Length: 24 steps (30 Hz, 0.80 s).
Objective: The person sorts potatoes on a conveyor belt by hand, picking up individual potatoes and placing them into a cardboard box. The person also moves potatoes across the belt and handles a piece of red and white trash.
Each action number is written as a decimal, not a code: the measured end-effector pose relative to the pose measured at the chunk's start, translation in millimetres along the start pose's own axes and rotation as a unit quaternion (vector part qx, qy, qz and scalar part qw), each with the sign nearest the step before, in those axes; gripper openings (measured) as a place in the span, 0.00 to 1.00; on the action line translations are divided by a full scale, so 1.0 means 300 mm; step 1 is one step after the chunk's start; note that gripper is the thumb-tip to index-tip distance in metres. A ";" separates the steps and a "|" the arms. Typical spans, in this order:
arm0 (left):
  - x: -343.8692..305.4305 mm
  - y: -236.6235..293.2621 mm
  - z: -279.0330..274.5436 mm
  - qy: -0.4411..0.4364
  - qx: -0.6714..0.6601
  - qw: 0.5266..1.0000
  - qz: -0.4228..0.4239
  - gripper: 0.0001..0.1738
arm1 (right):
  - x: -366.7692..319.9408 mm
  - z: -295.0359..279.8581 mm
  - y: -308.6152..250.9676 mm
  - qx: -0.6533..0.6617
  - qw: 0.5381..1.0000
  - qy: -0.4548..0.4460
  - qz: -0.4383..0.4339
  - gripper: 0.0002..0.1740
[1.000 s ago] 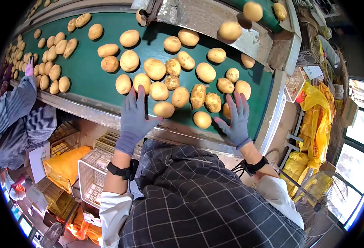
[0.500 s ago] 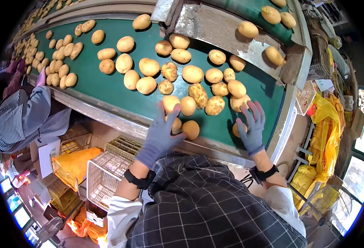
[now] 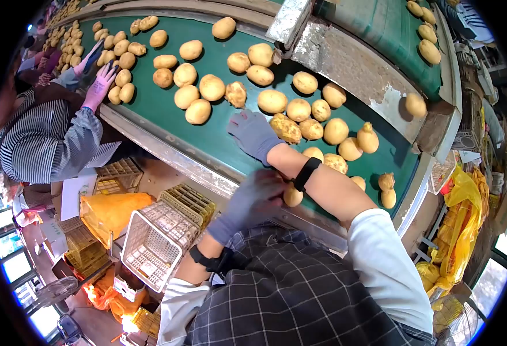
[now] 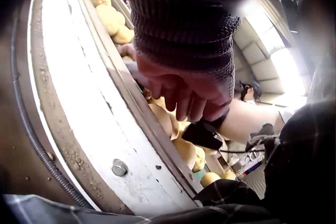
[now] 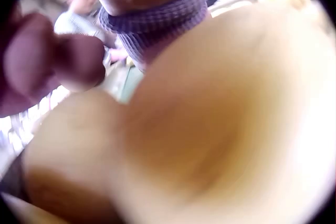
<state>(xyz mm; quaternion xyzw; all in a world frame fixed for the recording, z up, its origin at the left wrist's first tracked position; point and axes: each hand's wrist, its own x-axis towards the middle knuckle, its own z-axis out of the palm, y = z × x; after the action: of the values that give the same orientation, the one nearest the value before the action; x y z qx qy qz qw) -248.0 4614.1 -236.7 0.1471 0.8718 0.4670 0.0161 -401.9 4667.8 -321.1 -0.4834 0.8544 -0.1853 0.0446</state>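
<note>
In the head view, the potatoes lie scattered over the green belt (image 3: 161,124); the left hand (image 3: 250,205) is blurred at the near rail (image 3: 204,177), its fingers bent beside a potato (image 3: 292,196), and whether it grips anything I cannot tell. The right hand (image 3: 254,135) reaches across to the left, fingers relaxed, palm down, just near of a lumpy potato (image 3: 235,94); what lies beneath the palm is hidden. They look firm, light enough for one hand, apt to roll and easy to bruise, best cupped round the middle. Bare belt lies left of the right hand; the rail bounds the near side, the chute (image 3: 351,75) the far right. In the left wrist view, bent fingers hang close over potatoes inside the rail. In the right wrist view, blurred pale shapes, probably potatoes, hide the right fingers
</note>
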 end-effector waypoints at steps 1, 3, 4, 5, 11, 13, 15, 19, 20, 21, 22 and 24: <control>-0.033 -0.009 -0.040 0.034 0.009 0.999 -0.038 0.16 | -0.023 0.009 0.003 0.016 1.000 0.019 -0.007 0.12; -0.113 -0.028 -0.111 0.108 -0.063 0.979 -0.161 0.15 | -0.081 0.023 0.031 0.047 0.997 0.061 -0.023 0.10; -0.148 -0.034 -0.135 0.148 -0.145 0.948 -0.244 0.15 | -0.121 0.026 0.039 0.049 0.998 0.035 -0.028 0.11; -0.167 -0.036 -0.156 0.196 -0.200 0.926 -0.254 0.16 | -0.176 0.005 0.039 0.085 0.996 0.023 -0.030 0.11; -0.220 -0.009 -0.163 0.306 -0.354 0.840 -0.276 0.19 | -0.518 -0.153 0.063 0.195 0.977 0.024 0.084 0.13; -0.210 0.015 -0.135 0.292 -0.403 0.817 -0.292 0.20 | -0.606 -0.199 0.059 0.223 0.962 -0.033 0.156 0.14; -0.184 0.022 -0.107 0.210 -0.496 0.777 -0.326 0.27 | -0.621 -0.241 0.035 0.271 0.947 0.036 0.171 0.17; -0.107 0.065 -0.032 0.085 -0.701 0.624 -0.335 0.33 | -0.452 -0.362 -0.180 0.300 0.942 0.152 0.014 0.22; -0.115 0.042 -0.007 0.090 -0.709 0.613 -0.336 0.31 | -0.412 -0.370 -0.198 0.313 0.935 0.160 -0.041 0.23; -0.105 0.024 -0.008 0.094 -0.708 0.604 -0.352 0.28 | -0.372 -0.343 -0.154 0.279 0.943 0.183 -0.013 0.25; -0.095 0.007 -0.009 0.099 -0.708 0.595 -0.368 0.25 | -0.308 -0.285 -0.075 0.246 0.947 0.205 0.014 0.27; -0.101 0.012 -0.057 0.126 -0.688 0.616 -0.364 0.23 | -0.215 -0.151 0.064 0.171 0.959 0.215 0.069 0.31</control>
<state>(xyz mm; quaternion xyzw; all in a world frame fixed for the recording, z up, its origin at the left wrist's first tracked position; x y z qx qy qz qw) -220.8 4593.9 -227.4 -0.2965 0.2710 0.8997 0.1706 -394.9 4743.4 -292.6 -0.3572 0.8308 -0.4244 -0.0453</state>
